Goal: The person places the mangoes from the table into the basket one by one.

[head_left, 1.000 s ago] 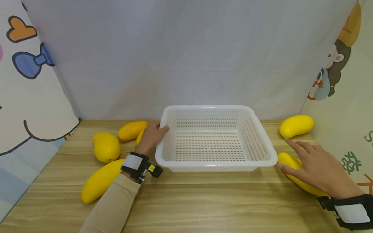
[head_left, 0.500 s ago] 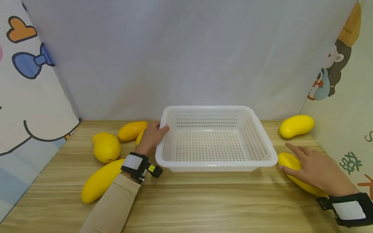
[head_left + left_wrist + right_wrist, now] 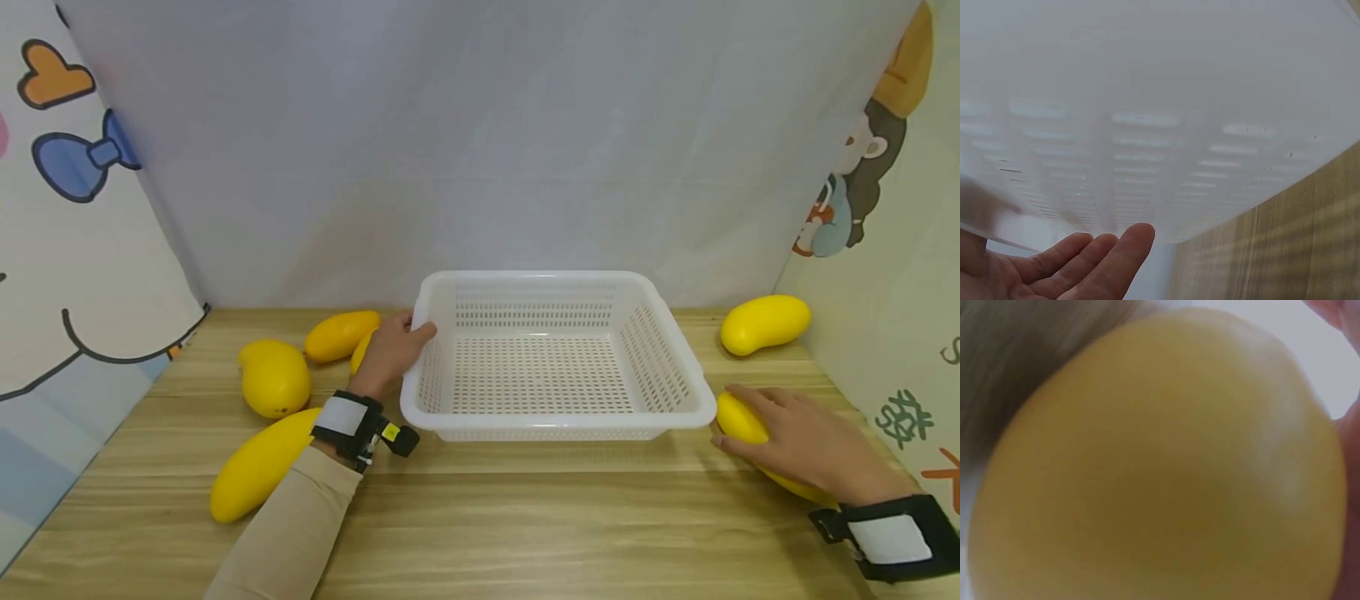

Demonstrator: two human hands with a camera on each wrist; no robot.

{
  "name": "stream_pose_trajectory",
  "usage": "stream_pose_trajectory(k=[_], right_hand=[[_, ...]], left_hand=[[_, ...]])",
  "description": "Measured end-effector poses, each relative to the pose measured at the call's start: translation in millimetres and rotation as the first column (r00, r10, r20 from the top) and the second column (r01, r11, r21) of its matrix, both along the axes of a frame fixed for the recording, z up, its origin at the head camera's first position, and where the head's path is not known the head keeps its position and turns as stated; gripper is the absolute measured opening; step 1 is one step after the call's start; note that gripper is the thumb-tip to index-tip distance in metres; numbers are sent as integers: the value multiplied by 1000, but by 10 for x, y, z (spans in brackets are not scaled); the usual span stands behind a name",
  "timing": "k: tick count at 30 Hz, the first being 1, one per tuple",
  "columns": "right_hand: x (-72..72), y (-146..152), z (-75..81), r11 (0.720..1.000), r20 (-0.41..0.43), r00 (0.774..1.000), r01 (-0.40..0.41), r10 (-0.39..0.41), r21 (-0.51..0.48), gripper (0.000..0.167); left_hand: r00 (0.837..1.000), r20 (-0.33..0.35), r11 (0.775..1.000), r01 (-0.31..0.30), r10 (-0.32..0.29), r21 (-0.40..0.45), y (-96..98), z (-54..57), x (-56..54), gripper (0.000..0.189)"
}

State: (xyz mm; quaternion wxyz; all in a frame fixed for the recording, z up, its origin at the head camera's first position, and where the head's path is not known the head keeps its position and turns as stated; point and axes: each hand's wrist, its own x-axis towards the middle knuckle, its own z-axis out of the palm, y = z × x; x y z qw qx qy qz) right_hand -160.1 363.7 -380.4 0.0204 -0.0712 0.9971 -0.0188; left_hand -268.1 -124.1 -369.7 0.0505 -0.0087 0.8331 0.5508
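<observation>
Concurrently, the left hand [image 3: 388, 354] gripped the perforated basket [image 3: 542, 375] by its rim [image 3: 410, 390]; right of the basket, the right hand [image 3: 806, 437] clasped a mango [image 3: 739, 419].

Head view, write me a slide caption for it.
Left grip holding a white slotted basket, right grip around a yellow mango.

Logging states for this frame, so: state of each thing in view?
Basket: upright, open side up
Left hand: gripping the basket's left rim
Right hand: around the near right mango; firm grip unclear
Near right mango: lying, partly covered
Far right mango: lying, untouched
Left mangoes: lying, some partly hidden
</observation>
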Motion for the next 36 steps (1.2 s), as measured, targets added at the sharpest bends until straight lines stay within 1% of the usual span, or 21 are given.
stream_pose_trajectory(k=[7,13,21,28,33,36], right_hand=[[-6,16,-21,1000,30,1000,3,-3,-2,90],[-1,22,-28,1000,60,998,0,2,-24,90],[1,37,-24,999,56,998,-20,22,-37,87],[-24,60,-41,999,57,998,-22,23,-23,84],[-35,66,-61,999,53,998,-26,27,-23,82],[-35,68,-50,1000,57,998,-14,16,-24,83]], left_hand=[[1000,-9,1000,2,-2,-4,4,2,2,46],[1000,-5,1000,4,-4,-10,6,0,7,46],[1000,3,1000,-1,1,-7,5,-10,-3,47],[1000,5,1000,-14,14,-16,4,-27,-15,45],[1000,9,1000,-14,14,0,6,-23,-9,45],[1000,9,1000,-12,12,4,8,-18,-6,45]])
